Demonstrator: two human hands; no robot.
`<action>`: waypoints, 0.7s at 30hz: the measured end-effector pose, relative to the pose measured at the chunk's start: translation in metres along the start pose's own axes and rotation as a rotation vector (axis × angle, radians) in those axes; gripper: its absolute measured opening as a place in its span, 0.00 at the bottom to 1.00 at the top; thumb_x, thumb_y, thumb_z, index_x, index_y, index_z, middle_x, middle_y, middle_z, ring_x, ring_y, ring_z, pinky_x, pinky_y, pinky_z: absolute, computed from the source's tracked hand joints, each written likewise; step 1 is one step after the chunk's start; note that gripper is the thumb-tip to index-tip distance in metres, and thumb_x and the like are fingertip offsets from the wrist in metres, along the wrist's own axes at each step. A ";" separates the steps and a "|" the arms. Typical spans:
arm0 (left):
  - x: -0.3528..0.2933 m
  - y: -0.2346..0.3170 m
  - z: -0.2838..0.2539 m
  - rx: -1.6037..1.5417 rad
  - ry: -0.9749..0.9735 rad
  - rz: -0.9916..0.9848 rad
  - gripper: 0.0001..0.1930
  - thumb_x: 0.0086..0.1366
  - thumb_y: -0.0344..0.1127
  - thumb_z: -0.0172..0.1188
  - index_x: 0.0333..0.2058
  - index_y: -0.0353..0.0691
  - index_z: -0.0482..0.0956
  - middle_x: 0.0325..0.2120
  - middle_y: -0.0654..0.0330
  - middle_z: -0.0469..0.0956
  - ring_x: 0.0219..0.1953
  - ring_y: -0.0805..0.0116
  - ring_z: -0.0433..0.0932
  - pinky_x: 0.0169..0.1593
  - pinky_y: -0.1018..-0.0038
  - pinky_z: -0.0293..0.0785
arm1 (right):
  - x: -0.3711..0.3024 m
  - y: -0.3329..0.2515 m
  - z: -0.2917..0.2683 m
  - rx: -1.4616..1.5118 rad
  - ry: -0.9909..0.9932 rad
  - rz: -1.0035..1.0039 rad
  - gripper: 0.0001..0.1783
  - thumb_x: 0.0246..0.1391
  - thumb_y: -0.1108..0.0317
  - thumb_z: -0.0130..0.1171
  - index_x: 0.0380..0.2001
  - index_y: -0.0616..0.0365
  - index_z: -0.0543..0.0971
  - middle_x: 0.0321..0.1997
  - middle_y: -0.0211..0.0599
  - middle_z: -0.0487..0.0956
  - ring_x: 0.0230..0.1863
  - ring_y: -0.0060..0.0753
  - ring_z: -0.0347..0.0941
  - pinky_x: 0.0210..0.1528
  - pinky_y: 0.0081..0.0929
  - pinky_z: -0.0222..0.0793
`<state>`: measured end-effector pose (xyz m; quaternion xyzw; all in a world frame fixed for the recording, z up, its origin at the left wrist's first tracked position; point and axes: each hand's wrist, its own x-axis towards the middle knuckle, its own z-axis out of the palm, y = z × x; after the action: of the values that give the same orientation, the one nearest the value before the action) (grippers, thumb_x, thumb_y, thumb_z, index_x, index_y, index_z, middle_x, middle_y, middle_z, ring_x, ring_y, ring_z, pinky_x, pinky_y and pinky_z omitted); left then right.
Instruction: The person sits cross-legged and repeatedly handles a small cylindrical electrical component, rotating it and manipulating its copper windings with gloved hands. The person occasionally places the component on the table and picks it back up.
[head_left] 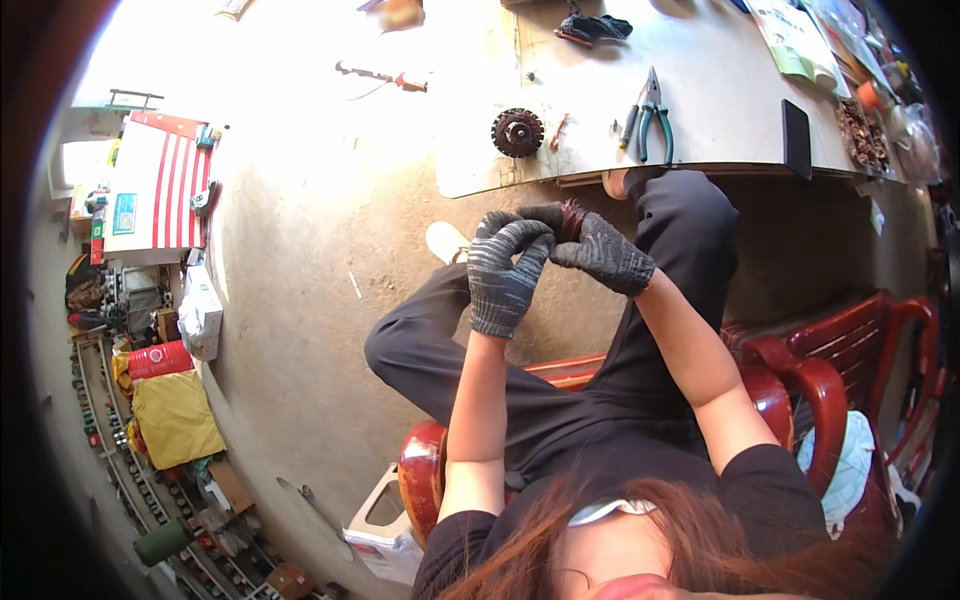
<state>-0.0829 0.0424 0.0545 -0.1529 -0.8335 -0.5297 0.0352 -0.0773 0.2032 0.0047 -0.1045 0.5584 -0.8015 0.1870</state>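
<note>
Gloved hands worked a reddish wire coil (571,218) below the workbench (700,120).
Left hand (503,275) pinched narrow; right hand (600,252) gripped the coil; steady tension seemed wise.

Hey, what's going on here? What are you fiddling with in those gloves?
A person sits in a red plastic chair with both gloved hands raised together. The right hand and left hand pinch a small bundle of reddish copper-coloured wire. On the low table in front lie a dark round wound part, green-handled pliers and a black phone-like slab, none of them touched.
</note>
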 end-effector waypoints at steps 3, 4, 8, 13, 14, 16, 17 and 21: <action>0.003 -0.012 -0.002 0.020 -0.095 0.026 0.09 0.47 0.27 0.68 0.30 0.37 0.83 0.27 0.53 0.76 0.31 0.57 0.75 0.36 0.66 0.72 | -0.002 0.002 0.004 -0.085 -0.034 -0.001 0.23 0.56 0.73 0.56 0.56 0.62 0.69 0.47 0.28 0.76 0.48 0.16 0.68 0.51 0.22 0.66; 0.005 -0.016 0.000 0.016 -0.118 0.038 0.09 0.46 0.28 0.68 0.30 0.37 0.83 0.27 0.53 0.75 0.31 0.57 0.75 0.36 0.66 0.72 | -0.003 0.005 0.002 -0.129 -0.028 -0.002 0.22 0.57 0.72 0.55 0.55 0.62 0.70 0.47 0.29 0.76 0.48 0.16 0.68 0.51 0.22 0.66; 0.014 -0.008 0.001 0.103 -0.152 0.120 0.11 0.45 0.30 0.69 0.31 0.39 0.83 0.29 0.53 0.74 0.32 0.57 0.74 0.37 0.65 0.72 | -0.004 0.012 -0.003 -0.042 -0.016 -0.014 0.20 0.58 0.70 0.56 0.53 0.63 0.71 0.46 0.30 0.76 0.48 0.16 0.68 0.51 0.22 0.66; 0.032 -0.001 -0.004 0.257 -0.200 0.426 0.12 0.45 0.27 0.71 0.32 0.40 0.84 0.31 0.57 0.74 0.35 0.63 0.76 0.36 0.70 0.74 | -0.007 0.001 -0.001 0.059 0.032 0.009 0.18 0.60 0.66 0.55 0.51 0.62 0.72 0.46 0.31 0.77 0.47 0.20 0.72 0.50 0.24 0.69; 0.035 0.003 -0.002 0.230 -0.196 0.411 0.12 0.43 0.30 0.71 0.30 0.42 0.83 0.32 0.54 0.74 0.37 0.56 0.74 0.41 0.63 0.71 | -0.008 -0.002 0.001 0.137 0.040 0.021 0.18 0.60 0.65 0.54 0.51 0.62 0.72 0.45 0.32 0.77 0.46 0.21 0.72 0.50 0.24 0.70; 0.040 0.003 0.001 0.140 -0.200 0.391 0.13 0.43 0.30 0.71 0.31 0.41 0.82 0.33 0.55 0.74 0.38 0.57 0.74 0.43 0.64 0.71 | -0.010 -0.018 0.000 0.185 0.036 0.045 0.18 0.61 0.66 0.52 0.52 0.62 0.72 0.45 0.34 0.78 0.47 0.23 0.74 0.51 0.24 0.70; 0.045 0.002 0.004 0.097 -0.202 0.380 0.13 0.43 0.30 0.70 0.31 0.41 0.81 0.34 0.55 0.74 0.39 0.57 0.73 0.43 0.65 0.71 | -0.011 -0.024 0.001 0.209 0.033 0.057 0.18 0.61 0.67 0.51 0.53 0.62 0.72 0.45 0.34 0.78 0.47 0.24 0.74 0.51 0.24 0.70; 0.067 -0.020 0.018 -0.481 -0.041 -0.046 0.26 0.51 0.30 0.69 0.48 0.36 0.70 0.41 0.58 0.72 0.45 0.65 0.72 0.52 0.67 0.69 | -0.005 -0.008 -0.003 0.557 0.114 0.106 0.19 0.60 0.68 0.51 0.52 0.66 0.73 0.45 0.39 0.80 0.45 0.27 0.77 0.49 0.24 0.72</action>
<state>-0.1509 0.0656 0.0439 -0.1486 -0.6871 -0.7105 -0.0315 -0.0754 0.2101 0.0117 0.0255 0.3311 -0.9175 0.2187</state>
